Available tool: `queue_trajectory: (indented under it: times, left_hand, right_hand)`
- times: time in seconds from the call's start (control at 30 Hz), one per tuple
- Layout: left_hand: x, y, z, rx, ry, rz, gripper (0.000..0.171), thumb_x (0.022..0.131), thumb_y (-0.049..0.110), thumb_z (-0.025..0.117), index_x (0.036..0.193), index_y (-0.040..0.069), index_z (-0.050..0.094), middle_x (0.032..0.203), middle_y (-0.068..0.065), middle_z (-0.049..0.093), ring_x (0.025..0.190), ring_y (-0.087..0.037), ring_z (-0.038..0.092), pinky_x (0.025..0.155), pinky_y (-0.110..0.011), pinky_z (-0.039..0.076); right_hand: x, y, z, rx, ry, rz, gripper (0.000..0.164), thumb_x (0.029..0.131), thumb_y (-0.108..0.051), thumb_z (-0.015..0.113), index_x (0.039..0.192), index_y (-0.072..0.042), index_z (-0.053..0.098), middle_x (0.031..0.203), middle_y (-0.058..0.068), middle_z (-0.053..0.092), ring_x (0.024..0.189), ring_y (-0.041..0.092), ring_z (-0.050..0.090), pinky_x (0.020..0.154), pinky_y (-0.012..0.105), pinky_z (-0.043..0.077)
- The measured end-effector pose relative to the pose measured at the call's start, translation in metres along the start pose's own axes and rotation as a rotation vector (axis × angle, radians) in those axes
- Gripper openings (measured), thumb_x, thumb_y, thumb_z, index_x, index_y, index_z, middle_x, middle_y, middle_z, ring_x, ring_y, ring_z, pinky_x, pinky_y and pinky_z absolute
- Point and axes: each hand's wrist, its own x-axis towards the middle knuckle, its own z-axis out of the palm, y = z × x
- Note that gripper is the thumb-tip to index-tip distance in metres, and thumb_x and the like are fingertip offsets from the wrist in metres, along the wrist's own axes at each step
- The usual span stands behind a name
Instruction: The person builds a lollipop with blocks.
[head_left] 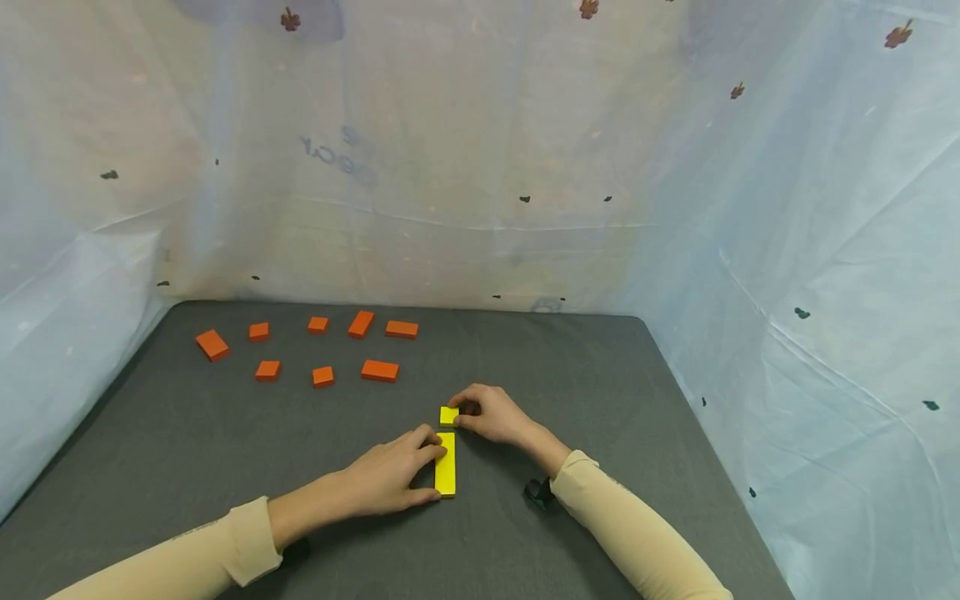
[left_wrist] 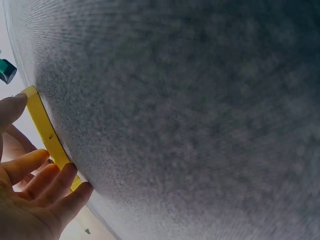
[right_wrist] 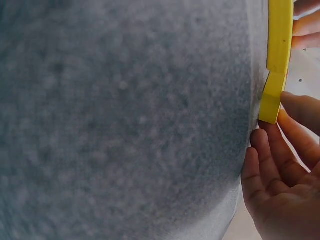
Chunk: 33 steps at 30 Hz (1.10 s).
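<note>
A long yellow block (head_left: 446, 475) lies on the dark grey table, its length running away from the person. My left hand (head_left: 393, 471) holds it from the left, thumb at the near end and fingertips by the far end. Just beyond that block is a small yellow block (head_left: 448, 416), with a narrow gap between them in the head view. My right hand (head_left: 491, 414) pinches the small block between thumb and fingers from the right. In the right wrist view, the small block (right_wrist: 270, 100) appears slightly tilted against the long block (right_wrist: 279, 37).
Several orange blocks, some oblong (head_left: 380, 371) and some squarish (head_left: 267, 370), lie scattered at the table's back left. Pale sheeting (head_left: 450, 167) hangs behind the table (head_left: 570, 367) and along both sides. A small black device (head_left: 537, 493) sits at the right wrist.
</note>
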Motion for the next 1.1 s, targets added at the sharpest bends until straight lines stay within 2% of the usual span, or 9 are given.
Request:
queue_trajectory:
  times: [0.63,1.1]
  left_hand:
    - [0.0000,-0.0021,0.0027,0.019,0.015,0.012,0.059,0.093,0.048,0.078,0.137,0.011,0.067,0.130,-0.002,0.054,0.105,-0.012,0.058,0.071,-0.023,0.053]
    - [-0.0003,-0.0019,0.0027,0.021,0.020,0.014,0.059,0.092,0.049,0.078,0.136,0.011,0.067,0.130,-0.002,0.055,0.107,-0.012,0.060,0.074,-0.025,0.055]
  right_hand:
    - [-0.0024,-0.0038,-0.0009,0.006,-0.054,-0.010,0.026,0.099,-0.015,0.073,0.125,-0.009,0.075,0.117,0.006,0.070,0.084,0.009,0.060,0.071,0.024,0.052]
    - [-0.0032,-0.0067,0.0006,-0.021,-0.064,-0.017,0.025,0.101,-0.015,0.070,0.126,-0.013,0.075,0.115,0.003,0.069,0.086,0.009,0.059,0.074,0.025,0.051]
